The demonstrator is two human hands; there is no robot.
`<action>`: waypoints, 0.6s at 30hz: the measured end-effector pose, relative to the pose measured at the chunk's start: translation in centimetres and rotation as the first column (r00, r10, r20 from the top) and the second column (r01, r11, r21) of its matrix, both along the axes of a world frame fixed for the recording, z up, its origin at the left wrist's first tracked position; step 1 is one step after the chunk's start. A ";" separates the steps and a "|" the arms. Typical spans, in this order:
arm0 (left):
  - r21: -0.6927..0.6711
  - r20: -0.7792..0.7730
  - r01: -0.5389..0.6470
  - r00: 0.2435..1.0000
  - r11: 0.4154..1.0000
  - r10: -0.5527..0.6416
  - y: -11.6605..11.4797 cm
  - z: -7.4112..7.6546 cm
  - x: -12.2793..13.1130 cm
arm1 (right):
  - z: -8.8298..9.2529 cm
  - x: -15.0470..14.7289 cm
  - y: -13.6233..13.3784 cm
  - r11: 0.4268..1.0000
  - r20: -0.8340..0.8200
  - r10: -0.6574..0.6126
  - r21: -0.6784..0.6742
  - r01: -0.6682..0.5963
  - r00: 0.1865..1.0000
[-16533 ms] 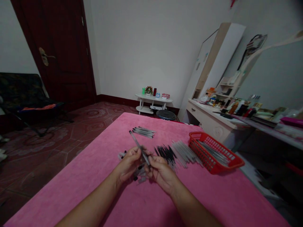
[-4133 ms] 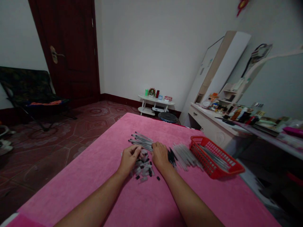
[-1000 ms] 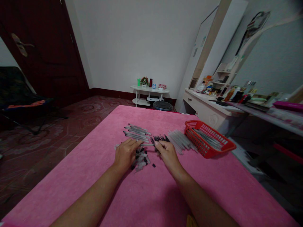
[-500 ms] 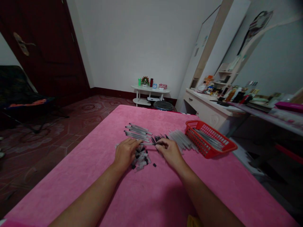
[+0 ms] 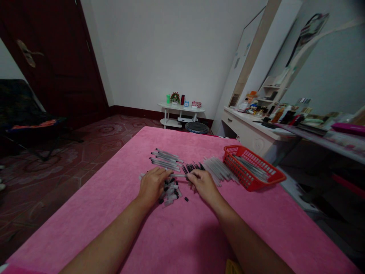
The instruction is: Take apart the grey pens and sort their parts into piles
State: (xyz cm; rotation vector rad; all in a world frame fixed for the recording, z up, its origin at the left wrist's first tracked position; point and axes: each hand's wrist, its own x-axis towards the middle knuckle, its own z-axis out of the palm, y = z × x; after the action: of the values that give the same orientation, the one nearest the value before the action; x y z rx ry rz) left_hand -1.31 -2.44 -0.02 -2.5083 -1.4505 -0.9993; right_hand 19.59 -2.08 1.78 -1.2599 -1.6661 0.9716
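Observation:
My left hand (image 5: 152, 183) rests over a heap of small clear and black pen caps (image 5: 171, 190) on the pink table (image 5: 182, 236), fingers curled and pinching at the heap. My right hand (image 5: 201, 183) is closed on a thin grey pen part (image 5: 179, 175) that lies between the two hands, its tip reaching towards my left fingers. Beyond my hands lie a row of finished grey pens (image 5: 165, 159), a bunch of black refills (image 5: 193, 167) and a spread of clear barrels (image 5: 218, 169).
A red plastic basket (image 5: 252, 171) holding more pen parts stands at the right of the table. A cluttered dresser (image 5: 256, 129) is beyond it, with a low white stand (image 5: 181, 114) by the far wall and a dark chair (image 5: 25, 121) at left.
Both hands stay over the cap heap. My right hand has slid slightly towards me and left along the thin pen part; the view has barely shifted.

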 end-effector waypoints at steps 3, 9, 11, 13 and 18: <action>-0.017 0.001 0.004 1.000 1.000 -0.004 0.0 0.0 0.0 | -0.1 0.0 0.0 0.996 0.015 -0.021 0.087 0.019 1.000; -0.015 -0.019 -0.001 1.000 1.000 0.001 0.1 -0.2 0.0 | 0.0 -0.2 -0.2 1.000 0.005 -0.002 -0.023 0.002 1.000; -0.019 -0.030 0.004 1.000 1.000 -0.005 0.1 -0.2 0.0 | 0.1 -0.2 -0.2 1.000 0.020 0.004 0.016 -0.004 1.000; -0.019 -0.035 0.001 0.999 1.000 -0.001 0.1 -0.2 0.0 | 0.1 -0.2 -0.2 0.997 -0.009 -0.014 0.080 0.015 1.000; -0.036 -0.034 0.001 0.999 0.999 -0.002 0.0 -0.1 0.0 | -0.1 -0.1 -0.2 1.000 0.047 -0.016 0.018 0.016 0.999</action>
State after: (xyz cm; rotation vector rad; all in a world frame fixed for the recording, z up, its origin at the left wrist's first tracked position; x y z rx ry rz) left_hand -1.26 -2.43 -0.17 -2.5388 -1.4709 -0.9344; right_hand 19.50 -2.24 1.71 -1.2919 -1.6947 0.9225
